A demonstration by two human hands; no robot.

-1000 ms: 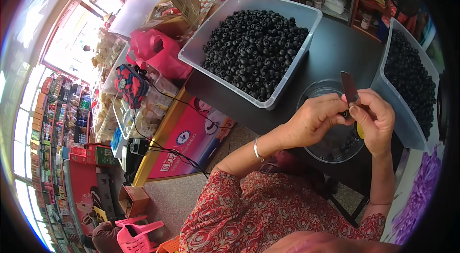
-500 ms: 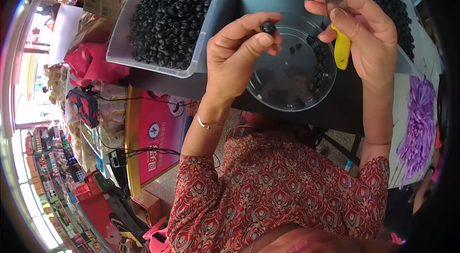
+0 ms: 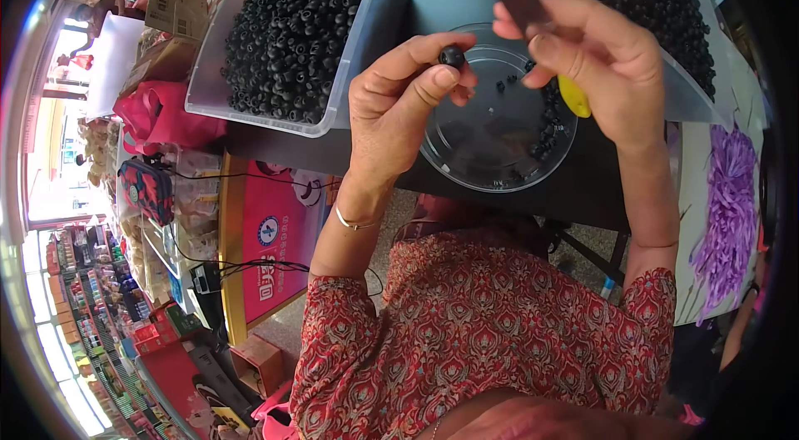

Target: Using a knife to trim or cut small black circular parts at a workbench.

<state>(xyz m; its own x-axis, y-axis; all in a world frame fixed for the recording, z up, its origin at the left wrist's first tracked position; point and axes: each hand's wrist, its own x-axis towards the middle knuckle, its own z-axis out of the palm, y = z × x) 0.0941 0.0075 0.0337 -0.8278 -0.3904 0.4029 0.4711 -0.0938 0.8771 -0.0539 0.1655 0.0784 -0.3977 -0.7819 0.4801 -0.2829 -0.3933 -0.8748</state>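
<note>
Between thumb and fingers, my left hand (image 3: 399, 99) pinches a small round black bead-like piece (image 3: 452, 56). My right hand (image 3: 603, 65) grips a knife (image 3: 573, 96) by its yellow handle, the blade pointing up and to the left, blurred by motion. The blade is apart from the black piece. Beneath both hands lies a round clear plastic dish (image 3: 466, 169) with small black bits along its right side. At the left, a clear tub (image 3: 374, 24) is heaped with black pieces, several with a hole. A second tub (image 3: 691, 94) of dark pieces stands at the right.
The dish and tubs rest on a dark table (image 3: 583, 198). A bundle of purple strips (image 3: 724, 223) lies on a pale surface at the right. To the left are a pink bag (image 3: 171, 111), cardboard boxes (image 3: 176, 9), a pink printed panel (image 3: 275, 232) and black cables (image 3: 250, 265).
My right hand has moved left with the knife, bringing the blade closer to the left hand. My left hand has shifted slightly left, still pinching the black piece.
</note>
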